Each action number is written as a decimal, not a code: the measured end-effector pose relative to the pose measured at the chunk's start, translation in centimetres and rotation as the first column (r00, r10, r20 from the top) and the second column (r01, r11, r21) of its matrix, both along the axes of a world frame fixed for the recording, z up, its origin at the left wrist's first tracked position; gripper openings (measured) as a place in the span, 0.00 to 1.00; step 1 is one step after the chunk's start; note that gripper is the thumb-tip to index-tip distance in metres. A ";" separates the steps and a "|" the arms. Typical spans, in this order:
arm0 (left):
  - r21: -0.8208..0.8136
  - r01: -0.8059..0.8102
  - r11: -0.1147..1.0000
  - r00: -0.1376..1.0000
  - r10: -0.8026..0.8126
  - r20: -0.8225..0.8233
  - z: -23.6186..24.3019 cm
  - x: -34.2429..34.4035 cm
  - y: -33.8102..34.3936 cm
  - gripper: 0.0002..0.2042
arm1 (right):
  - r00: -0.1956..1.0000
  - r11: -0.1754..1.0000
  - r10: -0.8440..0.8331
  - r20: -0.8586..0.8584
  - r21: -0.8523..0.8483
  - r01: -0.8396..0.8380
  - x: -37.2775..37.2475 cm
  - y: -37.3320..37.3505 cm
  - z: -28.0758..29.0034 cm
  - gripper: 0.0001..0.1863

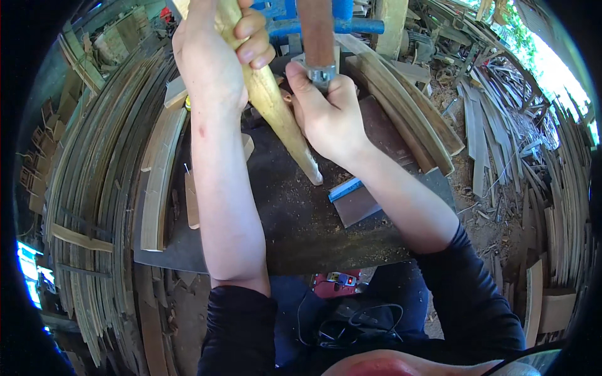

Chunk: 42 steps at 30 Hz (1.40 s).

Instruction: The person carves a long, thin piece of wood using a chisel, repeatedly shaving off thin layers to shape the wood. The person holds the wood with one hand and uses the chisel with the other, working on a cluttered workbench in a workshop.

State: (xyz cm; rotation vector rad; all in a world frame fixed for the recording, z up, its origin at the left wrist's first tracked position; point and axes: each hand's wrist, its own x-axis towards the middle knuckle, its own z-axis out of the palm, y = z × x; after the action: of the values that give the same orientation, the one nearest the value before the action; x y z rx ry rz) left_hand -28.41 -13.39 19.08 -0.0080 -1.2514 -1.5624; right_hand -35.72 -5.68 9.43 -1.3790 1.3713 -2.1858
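Note:
My left hand (210,59) is closed around a long, tapered piece of yellowish wood (273,103) at the top middle. Its narrow end points toward me and slants down to the right above the dark worktable (288,232). Beside it, my right hand (329,119) is closed on a wooden-handled tool (315,31), just below its metal collar. The brown handle sticks up past the thumb; the tool's working end is hidden by my hand and the wood, so its kind does not show. My right hand is close to the wood's right side.
A flat blade with a blue spine (354,203) lies near my right forearm. Curved wooden pieces (407,119) rest on the table's right, wooden blocks (157,207) on its left. Blue metal equipment (342,25) stands beyond. Stacked planks (106,188) flank the left; sawdust is scattered about.

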 end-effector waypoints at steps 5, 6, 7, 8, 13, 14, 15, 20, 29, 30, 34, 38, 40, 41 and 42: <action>0.021 -0.034 0.999 0.999 0.034 0.017 -0.4 0.8 -0.1 0.23 | 0.958 0.955 0.243 0.151 -0.208 -0.209 1.3 2.4 3.7 0.24; 0.002 -0.020 1.000 1.000 0.020 0.012 -0.3 0.6 0.1 0.23 | 0.990 0.984 0.121 0.078 -0.139 -0.109 1.4 1.4 2.7 0.24; 0.037 -0.013 0.999 1.000 0.013 -0.002 -0.3 0.5 0.1 0.23 | 0.998 0.998 0.059 0.007 -0.035 -0.059 1.6 0.6 2.2 0.23; 0.072 -0.006 0.997 1.000 0.007 -0.016 -0.3 0.4 0.0 0.23 | 0.995 0.997 0.078 0.067 -0.034 -0.076 1.3 0.6 2.0 0.23; 0.026 0.048 0.999 0.999 -0.048 0.007 -0.7 0.5 -0.5 0.23 | 0.988 0.983 0.126 0.095 -0.147 -0.111 0.7 1.3 2.3 0.23; -0.016 0.079 0.997 0.996 -0.078 0.039 -0.7 0.8 -0.7 0.24 | 0.998 0.995 0.053 0.045 -0.091 -0.049 0.7 1.0 1.7 0.22; -0.058 0.111 0.992 0.992 -0.107 0.072 -0.5 1.0 -0.9 0.25 | 0.996 0.994 0.084 0.044 -0.078 -0.080 0.6 0.6 1.3 0.22; -0.088 0.110 0.990 0.991 -0.103 0.081 -0.7 1.2 -1.6 0.26 | 0.992 0.982 0.102 0.074 -0.167 -0.088 0.8 1.8 2.7 0.20; -0.127 0.175 0.976 0.984 -0.167 0.068 -0.5 1.2 -1.7 0.24 | 0.966 0.971 0.203 0.162 -0.162 -0.177 0.5 1.6 2.1 0.22; -0.073 0.103 0.992 0.995 -0.102 0.019 -0.5 0.7 -1.4 0.23 | 0.985 0.988 0.115 0.130 -0.115 -0.100 0.5 1.2 1.8 0.22; 0.010 -0.100 0.995 0.995 0.100 0.010 0.4 0.8 1.7 0.22 | 0.931 0.912 0.328 0.163 -0.312 -0.266 0.9 2.1 3.4 0.22; -0.063 -0.040 0.997 0.999 0.038 -0.025 -0.3 0.7 0.5 0.22 | 0.986 0.987 0.157 0.063 -0.046 -0.155 1.5 1.1 1.7 0.18; -0.053 -0.016 0.998 0.999 0.014 -0.035 -0.9 0.3 -0.7 0.22 | 0.966 0.978 0.183 0.184 -0.134 -0.160 1.9 1.4 2.5 0.24; -0.033 -0.015 0.999 0.999 0.014 -0.035 -1.0 0.6 -1.1 0.22 | 0.926 0.930 0.334 0.178 -0.222 -0.293 1.1 2.3 3.1 0.18; -0.039 -0.013 0.999 1.000 0.012 -0.021 -1.0 1.0 -1.3 0.22 | 0.828 0.831 0.529 0.185 -0.310 -0.461 0.5 2.5 3.6 0.19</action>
State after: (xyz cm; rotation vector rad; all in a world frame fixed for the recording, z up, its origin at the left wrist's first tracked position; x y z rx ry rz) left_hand -27.44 -14.66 18.10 -0.0414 -1.2628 -1.5235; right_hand -35.22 -3.13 13.07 -1.2775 0.5589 -2.1177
